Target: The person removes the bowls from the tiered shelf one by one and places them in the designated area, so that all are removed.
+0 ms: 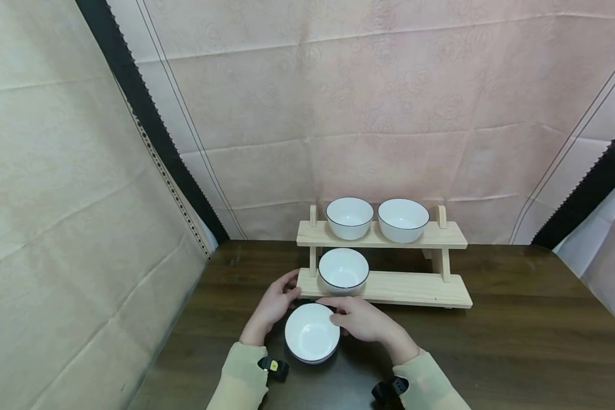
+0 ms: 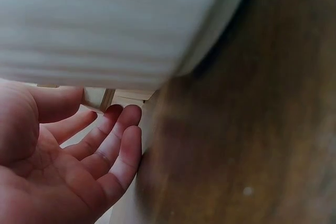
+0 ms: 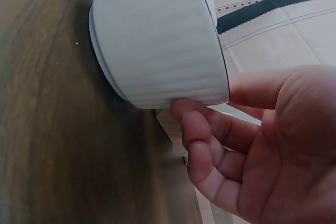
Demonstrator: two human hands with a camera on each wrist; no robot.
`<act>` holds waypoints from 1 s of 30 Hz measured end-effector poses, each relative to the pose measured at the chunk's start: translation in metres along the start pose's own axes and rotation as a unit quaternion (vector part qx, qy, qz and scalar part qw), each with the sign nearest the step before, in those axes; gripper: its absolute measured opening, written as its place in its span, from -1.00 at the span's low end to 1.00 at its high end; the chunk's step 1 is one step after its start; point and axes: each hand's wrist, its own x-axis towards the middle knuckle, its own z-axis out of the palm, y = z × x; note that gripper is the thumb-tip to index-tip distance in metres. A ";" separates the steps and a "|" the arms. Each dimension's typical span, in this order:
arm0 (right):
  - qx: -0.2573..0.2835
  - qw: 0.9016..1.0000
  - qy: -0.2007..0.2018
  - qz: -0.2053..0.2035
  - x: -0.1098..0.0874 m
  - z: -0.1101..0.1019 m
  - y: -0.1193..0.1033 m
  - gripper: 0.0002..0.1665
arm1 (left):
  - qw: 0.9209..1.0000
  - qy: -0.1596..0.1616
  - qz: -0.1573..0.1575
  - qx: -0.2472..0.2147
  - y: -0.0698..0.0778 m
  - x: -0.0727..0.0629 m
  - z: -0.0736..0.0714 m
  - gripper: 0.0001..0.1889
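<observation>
A white bowl with a thin dark rim [image 1: 311,335] stands on the dark table in front of the wooden rack. My right hand [image 1: 364,320] pinches its right edge, thumb over the rim and fingers against the outer wall; the right wrist view shows this hand [image 3: 257,135] at the bowl's ribbed side [image 3: 157,40]. My left hand [image 1: 277,300] is at the left end of the rack's lower shelf [image 1: 415,289], fingers loosely bent; whether it touches the wood is unclear. In the left wrist view, the bowl wall [image 2: 94,24] fills the space above this hand [image 2: 68,161].
Another white bowl [image 1: 344,270] sits at the left of the lower shelf. Two more, a left one [image 1: 349,219] and a right one [image 1: 403,221], stand on the upper shelf [image 1: 307,234]. Pale cloth [image 1: 389,102] hangs behind the table [image 1: 523,319].
</observation>
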 end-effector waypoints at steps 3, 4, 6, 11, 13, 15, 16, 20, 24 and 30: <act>0.000 1.000 0.000 0.003 0.002 0.001 0.002 -0.54 | 1.000 -0.001 0.003 0.002 -0.001 0.001 0.000 -0.47; 0.001 1.000 0.000 0.004 0.002 0.001 0.002 -0.54 | 1.000 0.000 0.003 0.004 -0.001 0.001 0.000 -0.47; 0.003 1.000 -0.002 0.004 0.003 0.001 0.003 -0.54 | 1.000 0.004 0.002 0.010 0.000 0.001 -0.001 -0.48; 0.007 1.000 -0.004 0.002 0.003 0.002 0.001 -0.54 | 1.000 0.012 -0.006 0.013 -0.001 0.001 0.000 -0.50; 0.008 1.000 -0.004 0.002 0.002 0.002 0.000 -0.54 | 1.000 0.014 -0.010 0.013 -0.001 0.001 0.000 -0.50; 0.009 1.000 -0.004 0.001 0.002 0.002 0.000 -0.53 | 1.000 0.015 -0.008 0.014 0.000 0.000 0.000 -0.50; 0.012 1.000 -0.005 0.000 0.002 0.002 0.000 -0.53 | 1.000 0.015 -0.009 0.014 0.000 0.000 0.000 -0.50; 0.020 1.000 -0.012 -0.005 0.000 0.001 0.000 -0.53 | 1.000 0.013 -0.011 0.013 0.000 0.000 0.001 -0.50; 0.025 1.000 -0.017 -0.004 -0.002 0.000 0.002 -0.54 | 1.000 0.012 -0.012 0.011 0.000 0.000 0.001 -0.50; 0.034 0.999 -0.024 -0.007 -0.004 -0.001 0.002 -0.53 | 1.000 0.012 -0.011 0.008 0.000 0.000 0.001 -0.50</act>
